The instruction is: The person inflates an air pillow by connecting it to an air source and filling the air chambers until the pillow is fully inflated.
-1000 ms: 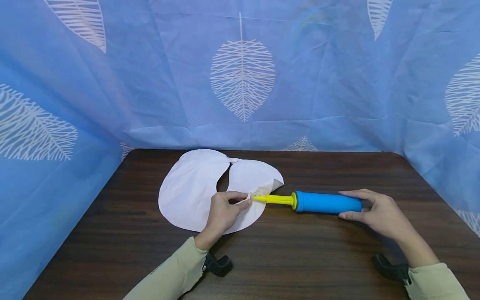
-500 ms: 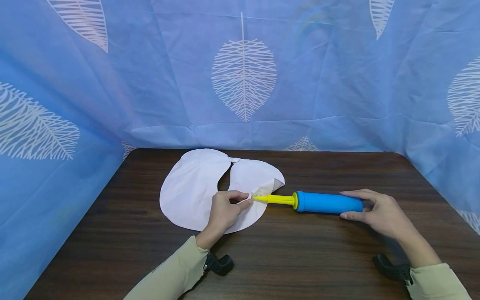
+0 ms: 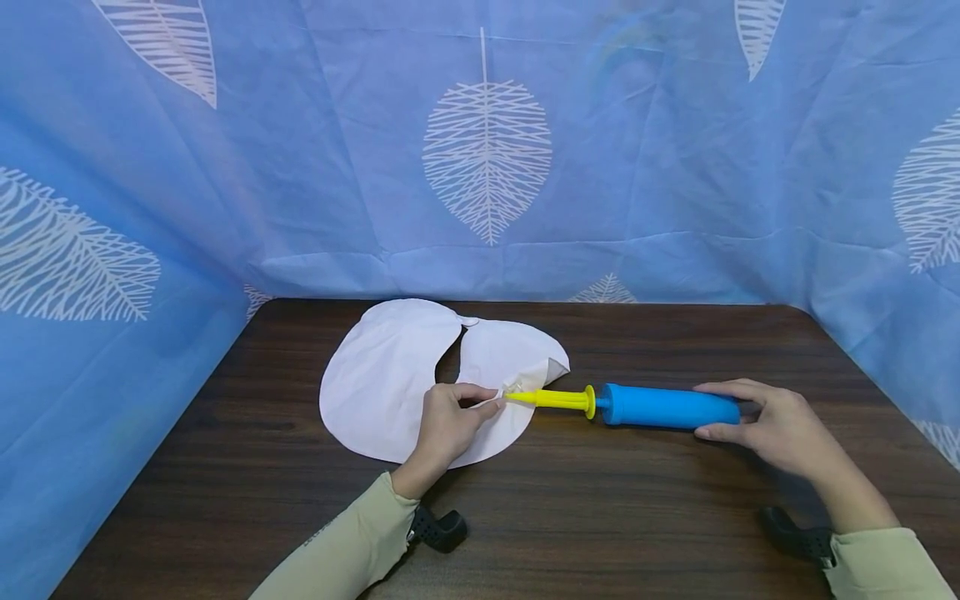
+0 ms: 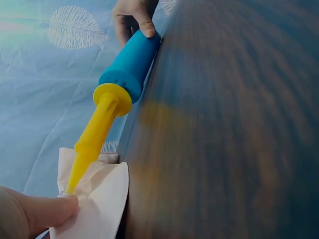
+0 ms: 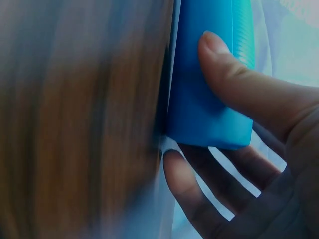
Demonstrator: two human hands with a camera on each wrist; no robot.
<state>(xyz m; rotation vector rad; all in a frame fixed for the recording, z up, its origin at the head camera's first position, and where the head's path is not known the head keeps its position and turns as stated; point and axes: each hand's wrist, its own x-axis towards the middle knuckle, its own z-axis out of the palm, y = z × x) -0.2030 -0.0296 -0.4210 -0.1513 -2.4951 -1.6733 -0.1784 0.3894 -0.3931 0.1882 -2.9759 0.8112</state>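
Note:
A flat white inflatable neck pillow (image 3: 375,379) lies on the table, one edge folded up near its valve. My left hand (image 3: 450,421) pinches the valve between thumb and fingers, where the tip of the yellow nozzle (image 3: 558,400) goes in. That nozzle belongs to a hand pump whose blue barrel (image 3: 667,407) extends to the right. A short blue rod (image 3: 602,403) shows between nozzle and barrel. My right hand (image 3: 783,425) grips the barrel's far end; in the right wrist view the thumb (image 5: 219,59) lies along its side. The valve is mostly hidden by the left fingers.
Everything rests on a dark wood-grain table (image 3: 600,517). Blue cloth (image 3: 337,150) with white leaf prints hangs behind and along both sides. Black straps sit on both wrists, the left strap (image 3: 438,530) close to the tabletop.
My right hand has pulled the blue barrel a little to the right, exposing the thin rod beside the yellow flange. The left hand, nozzle and pillow have stayed in place.

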